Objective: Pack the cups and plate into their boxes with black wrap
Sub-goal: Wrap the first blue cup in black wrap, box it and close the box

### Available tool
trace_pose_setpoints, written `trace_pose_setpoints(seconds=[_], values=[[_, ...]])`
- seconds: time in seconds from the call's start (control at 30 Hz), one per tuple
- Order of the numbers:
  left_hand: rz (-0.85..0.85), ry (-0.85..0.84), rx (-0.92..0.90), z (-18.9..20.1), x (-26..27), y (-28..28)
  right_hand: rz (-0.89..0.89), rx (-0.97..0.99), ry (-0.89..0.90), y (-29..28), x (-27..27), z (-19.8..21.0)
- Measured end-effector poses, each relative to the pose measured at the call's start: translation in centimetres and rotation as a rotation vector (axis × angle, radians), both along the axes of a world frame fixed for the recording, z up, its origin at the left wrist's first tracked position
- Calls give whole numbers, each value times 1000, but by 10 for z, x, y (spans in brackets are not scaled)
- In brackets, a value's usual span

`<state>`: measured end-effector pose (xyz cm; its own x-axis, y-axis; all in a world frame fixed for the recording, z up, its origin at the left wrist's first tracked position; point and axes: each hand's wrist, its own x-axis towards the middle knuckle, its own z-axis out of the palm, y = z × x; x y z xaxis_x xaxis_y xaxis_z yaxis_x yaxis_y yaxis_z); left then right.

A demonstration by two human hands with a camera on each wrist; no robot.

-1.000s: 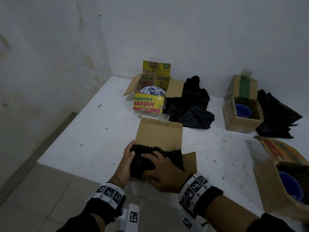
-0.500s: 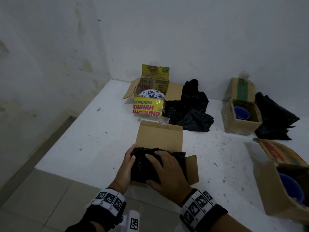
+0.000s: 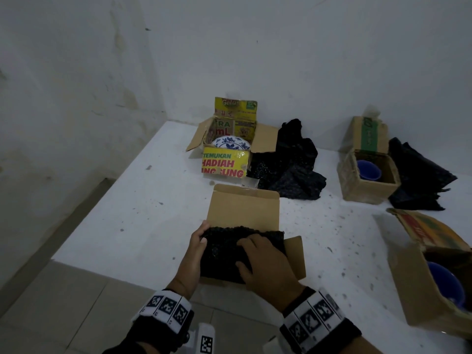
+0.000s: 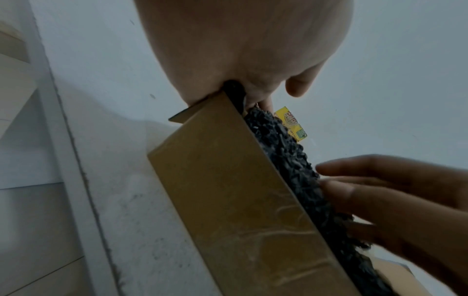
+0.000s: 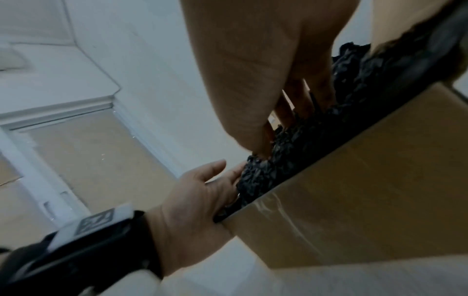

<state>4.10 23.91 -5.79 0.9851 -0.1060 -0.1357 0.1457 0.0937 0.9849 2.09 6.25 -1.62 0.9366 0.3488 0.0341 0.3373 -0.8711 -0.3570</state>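
A plain brown box [image 3: 242, 208] stands near the table's front edge with its lid flap up, filled with black wrap [image 3: 219, 251]. My left hand [image 3: 200, 232] lies against the left end of the box and wrap, fingers straight and thumb on top. My right hand [image 3: 255, 254] presses flat on the wrap from above. The left wrist view shows the box side [image 4: 240, 210] and the wrap [image 4: 291, 170] bulging over its rim. What the wrap covers is hidden. A blue-patterned plate [image 3: 230, 143] sits in a yellow printed box [image 3: 224, 166] at the back.
A loose black wrap [image 3: 288, 164] lies right of the yellow box. At the back right a brown box [image 3: 367, 190] holds a blue cup [image 3: 368, 169], with more black wrap [image 3: 416, 180] beside it. Another box [image 3: 413, 290] with a blue cup [image 3: 445, 282] stands at the right edge.
My right hand has turned from lying across the near edge of the wrap to pressing on its top, fingers pointing away. The left hand stays at the box's left end.
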Motion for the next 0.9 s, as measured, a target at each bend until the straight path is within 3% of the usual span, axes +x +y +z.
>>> trace_pose_setpoints(seconds=[0.1, 0.33, 0.57, 0.67, 0.8, 0.9], values=[[-7, -4, 14, 1, -1, 0, -119, -12, -160, 0, -16, -10], [-16, -42, 28, -4, -1, 0, -200, -96, 128, 10, -34, -37], [-31, -37, 41, -3, 1, 0, -195, 83, 243, 4, -15, -10], [-22, -21, 36, -4, 3, 0, -68, 10, 224, -9, -9, 9], [-35, -16, 44, -4, 2, 1, 128, -275, 181, -27, -10, 24], [-38, -21, 38, -3, 1, 0, 173, -315, 127, -30, -5, 17]])
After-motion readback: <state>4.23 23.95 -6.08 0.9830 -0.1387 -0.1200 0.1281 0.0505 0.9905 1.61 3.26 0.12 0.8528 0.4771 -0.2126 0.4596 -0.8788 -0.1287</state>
